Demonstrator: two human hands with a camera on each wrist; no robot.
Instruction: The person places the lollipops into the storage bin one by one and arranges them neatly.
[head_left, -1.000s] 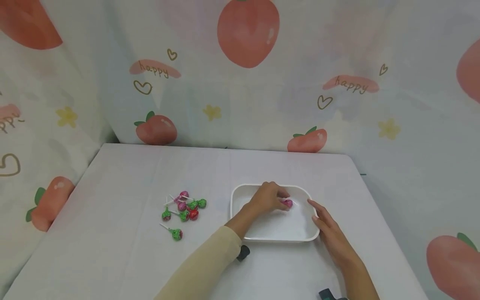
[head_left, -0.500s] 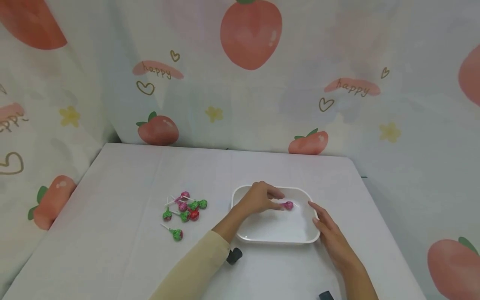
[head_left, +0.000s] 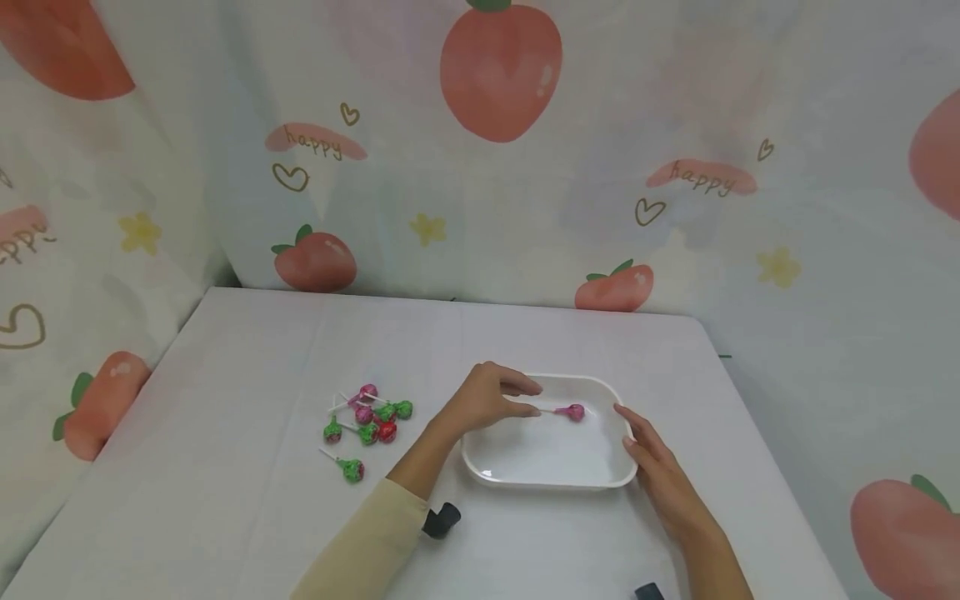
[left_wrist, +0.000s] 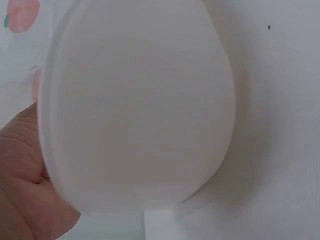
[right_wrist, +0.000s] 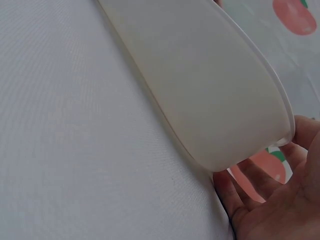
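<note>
A white tray point(head_left: 555, 467) with rounded corners stands on the table. Inside it lies a pink-wrapped lollipop point(head_left: 575, 412), its white stick toward the left. Over the tray's left part is my left hand point(head_left: 483, 396), thumb and fingers apart with nothing held between them; the thumb tip is close to the stick's end. My right hand point(head_left: 663, 467) holds the tray at its right end, fingertips over the rim. In the right wrist view, the fingers point(right_wrist: 260, 175) lie against the tray's outer wall point(right_wrist: 225, 100). The left wrist view shows mostly tray wall point(left_wrist: 145, 110).
Several green, pink and red lollipops point(head_left: 367, 433) lie in a loose group left of the tray. One green lollipop point(head_left: 351, 470) lies nearer the front. White cloth covers the table point(head_left: 247, 367); a peach-patterned curtain point(head_left: 420, 150) hangs behind.
My left hand has let go of the pink lollipop and drawn back leftward, leaving it in the tray. The right hand has stayed at the tray's right end.
</note>
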